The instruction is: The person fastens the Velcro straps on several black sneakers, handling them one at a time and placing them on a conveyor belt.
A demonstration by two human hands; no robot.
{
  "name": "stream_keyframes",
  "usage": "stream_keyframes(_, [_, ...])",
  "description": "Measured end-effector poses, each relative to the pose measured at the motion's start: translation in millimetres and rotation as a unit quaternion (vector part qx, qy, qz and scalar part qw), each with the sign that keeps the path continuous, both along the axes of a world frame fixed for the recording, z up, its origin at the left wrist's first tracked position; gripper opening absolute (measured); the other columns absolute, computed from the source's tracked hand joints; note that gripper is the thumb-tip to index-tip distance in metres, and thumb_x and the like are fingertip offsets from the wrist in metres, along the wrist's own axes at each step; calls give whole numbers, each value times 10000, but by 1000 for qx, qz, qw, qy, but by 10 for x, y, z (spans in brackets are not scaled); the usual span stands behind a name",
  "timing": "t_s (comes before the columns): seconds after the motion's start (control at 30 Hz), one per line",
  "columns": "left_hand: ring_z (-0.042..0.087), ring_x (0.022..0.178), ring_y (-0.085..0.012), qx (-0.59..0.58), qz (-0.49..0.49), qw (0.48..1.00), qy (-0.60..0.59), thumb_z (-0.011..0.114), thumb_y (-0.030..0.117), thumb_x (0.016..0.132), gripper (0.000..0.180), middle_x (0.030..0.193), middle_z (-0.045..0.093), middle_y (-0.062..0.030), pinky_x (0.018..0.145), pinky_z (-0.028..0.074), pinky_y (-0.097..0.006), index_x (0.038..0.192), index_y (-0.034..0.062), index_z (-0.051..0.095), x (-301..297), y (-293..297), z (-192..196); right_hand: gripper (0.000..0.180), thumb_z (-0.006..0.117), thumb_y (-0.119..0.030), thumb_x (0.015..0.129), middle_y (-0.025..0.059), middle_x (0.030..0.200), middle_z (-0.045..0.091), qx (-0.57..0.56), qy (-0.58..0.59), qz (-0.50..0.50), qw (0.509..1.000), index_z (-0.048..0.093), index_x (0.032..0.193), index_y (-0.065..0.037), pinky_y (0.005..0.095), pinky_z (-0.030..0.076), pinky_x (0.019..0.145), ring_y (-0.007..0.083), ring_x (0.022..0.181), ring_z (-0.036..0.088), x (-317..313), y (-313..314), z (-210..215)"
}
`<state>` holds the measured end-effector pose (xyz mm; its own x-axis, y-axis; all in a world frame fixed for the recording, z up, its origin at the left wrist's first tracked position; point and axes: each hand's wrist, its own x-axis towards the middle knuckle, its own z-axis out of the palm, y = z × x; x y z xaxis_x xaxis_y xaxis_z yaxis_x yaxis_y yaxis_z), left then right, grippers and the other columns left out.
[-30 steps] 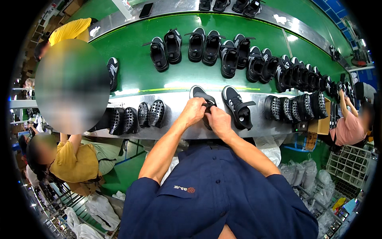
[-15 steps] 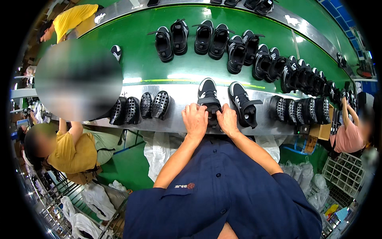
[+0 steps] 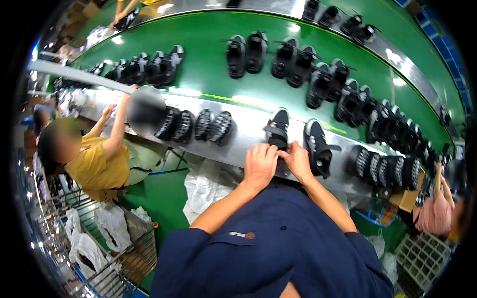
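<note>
A black sneaker with a white toe edge and a strap (image 3: 277,126) stands toe-away on the metal ledge in front of me. My left hand (image 3: 260,163) and my right hand (image 3: 296,161) meet at its heel end, fingers closed and thumbs close together. My fingers hide the heel and collar, so the exact grip is partly covered. Just right of my right hand stands a matching sneaker (image 3: 317,145), its strap sticking out to the right, touched by neither hand.
Black studded, shoe-shaped pieces stand on the metal ledge (image 3: 243,141) at left (image 3: 203,125) and right (image 3: 373,164). Beyond, pairs of sneakers (image 3: 293,57) line the green belt (image 3: 198,49). A person in yellow (image 3: 107,159) works at left, another in pink (image 3: 433,214) at right.
The view has swung, shifting the bench scene rightward and down. My hands have drawn together at the sneaker's heel; before, they were apart on either side of its opening.
</note>
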<state>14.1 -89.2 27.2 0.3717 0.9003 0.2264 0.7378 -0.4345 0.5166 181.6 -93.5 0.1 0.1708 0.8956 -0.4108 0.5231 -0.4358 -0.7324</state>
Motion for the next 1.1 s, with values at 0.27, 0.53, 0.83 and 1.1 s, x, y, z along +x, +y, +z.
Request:
stream_keyframes(0.27, [582,1049,-372,-55,-146,981,118,748,54,823,339,1062,625,-142,855,520,-475,1135,16,620,33,-152,-112,319,684,-204,875,272,1095,667,93,-273,-126,949,619,1051,54,503,513,918,439,1026,656,1047,-844,317])
stream_keyframes(0.53, [619,989,-497,-265,-158,950,41,804,172,808,663,1051,648,-296,874,518,-549,1393,148,491,361,-132,-290,309,664,-76,877,286,1074,624,145,-114,-38,982,633,1137,89,514,537,871,467,976,623,384,-551,-282])
stream_keyframes(0.83, [634,905,-367,-93,-170,968,160,799,174,792,268,907,678,-195,797,534,-477,1033,84,725,246,471,461,390,703,-176,978,106,985,709,61,231,-226,945,636,1287,53,284,555,608,162,808,679,1094,-146,122])
stream_keyframes(1.1, [614,888,-365,-2,-195,972,131,828,125,736,332,859,618,-151,768,535,-467,1039,88,699,-92,996,872,338,715,-149,965,77,1018,695,84,282,-185,938,653,1236,41,281,555,634,149,822,680,768,294,549])
